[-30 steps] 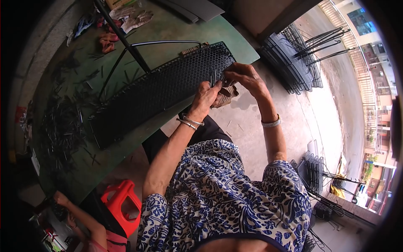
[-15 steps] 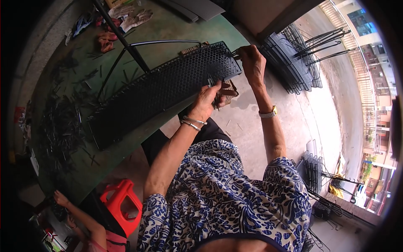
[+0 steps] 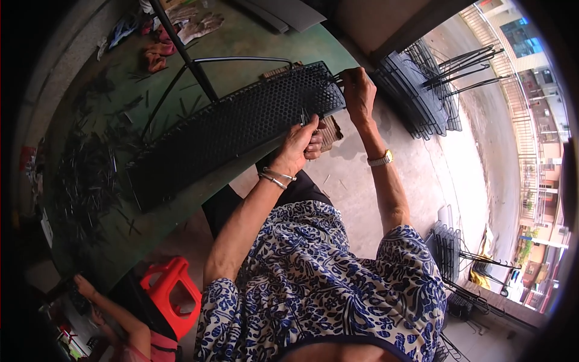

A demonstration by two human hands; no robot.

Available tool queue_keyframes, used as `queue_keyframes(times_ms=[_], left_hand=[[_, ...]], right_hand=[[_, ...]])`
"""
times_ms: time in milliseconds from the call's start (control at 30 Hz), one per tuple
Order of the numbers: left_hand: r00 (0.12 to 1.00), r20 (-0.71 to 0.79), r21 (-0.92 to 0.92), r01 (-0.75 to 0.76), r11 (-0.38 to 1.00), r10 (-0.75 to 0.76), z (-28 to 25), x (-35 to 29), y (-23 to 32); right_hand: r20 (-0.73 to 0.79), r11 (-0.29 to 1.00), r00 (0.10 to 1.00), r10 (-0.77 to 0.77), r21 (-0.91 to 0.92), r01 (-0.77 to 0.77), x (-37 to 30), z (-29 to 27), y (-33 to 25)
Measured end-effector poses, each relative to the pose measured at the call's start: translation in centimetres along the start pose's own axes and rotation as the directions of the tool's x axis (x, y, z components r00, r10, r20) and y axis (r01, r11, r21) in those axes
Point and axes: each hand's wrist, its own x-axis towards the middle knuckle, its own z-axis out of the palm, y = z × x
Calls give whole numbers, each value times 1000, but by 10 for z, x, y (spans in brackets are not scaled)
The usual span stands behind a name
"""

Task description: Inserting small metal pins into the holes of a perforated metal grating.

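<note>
A long black perforated panel [image 3: 241, 114] with a raised rim lies slanted across the green table [image 3: 199, 39], its right end reaching out over the edge. My left hand [image 3: 295, 146] is closed at the panel's near edge. Several thin dark strips [image 3: 304, 114] stick up from between its thumb and fingers. At the panel's right end, my right hand [image 3: 360, 95] pinches with fingers bent against the short rim. What those fingertips grip is too small and dark to tell.
A heap of loose dark strips [image 3: 84, 175] covers the table's left part. Black rods [image 3: 190, 63] stand behind the panel. Stacked black wire racks [image 3: 416, 90] are at the right. A red stool [image 3: 175, 295] and another person's arm [image 3: 114, 308] are lower left.
My right hand has moved slightly left and down, closer against the panel's end. The fingers of my left hand have curled in further. The panel has barely shifted.
</note>
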Motion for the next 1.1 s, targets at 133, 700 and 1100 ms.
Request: queue_keyframes(times_ms=[133, 700, 1100], left_hand=[[999, 26, -6, -30, 1000, 30, 0, 0, 1], [992, -32, 13, -122, 992, 123, -13, -1, -8], [992, -39, 48, -117, 992, 119, 3, -9, -7]], right_hand=[[32, 1000, 999, 15, 25, -15, -2, 2, 2], [253, 986, 967, -42, -145, 81, 13, -2, 4], [290, 973, 955, -58, -196, 119, 6, 4, -4]])
